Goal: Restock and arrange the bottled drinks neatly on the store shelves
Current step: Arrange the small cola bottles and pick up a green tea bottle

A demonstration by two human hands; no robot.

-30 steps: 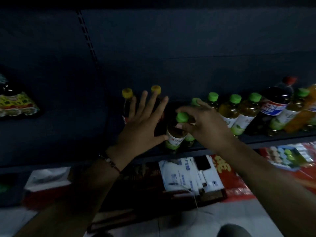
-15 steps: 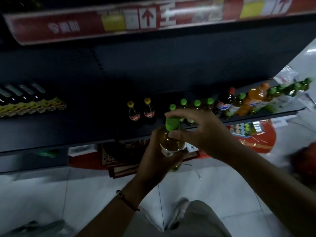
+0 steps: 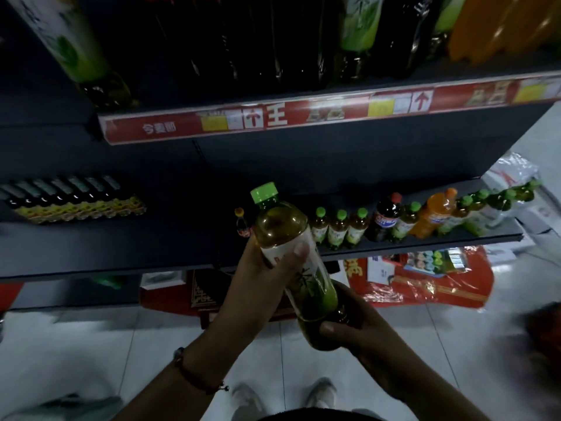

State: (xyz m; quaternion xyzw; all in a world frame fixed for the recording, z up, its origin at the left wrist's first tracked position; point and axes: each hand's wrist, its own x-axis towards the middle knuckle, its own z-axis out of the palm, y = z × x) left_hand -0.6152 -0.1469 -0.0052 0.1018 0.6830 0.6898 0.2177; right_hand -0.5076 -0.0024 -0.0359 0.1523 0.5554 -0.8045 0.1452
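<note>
Head view: bottle (image 3: pixel 293 253), green cap, amber tea, white and green label, tilted with cap up-left, held in front of the shelf (image 3: pixel 121 253). Left hand (image 3: pixel 258 287) wrapped round the label, thumb across the front; right hand (image 3: pixel 358 329) cupping the base, fingers (image 3: pixel 329 328) curled round it. On the shelf: row of green-capped bottles (image 3: pixel 338 227), one cola (image 3: pixel 384 220), one orange drink (image 3: pixel 435 214).

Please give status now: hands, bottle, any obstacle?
Left hand grips bottle mid-body, right hand holds its base. Bottle tilted, off the shelf. Nothing in the way.
</note>
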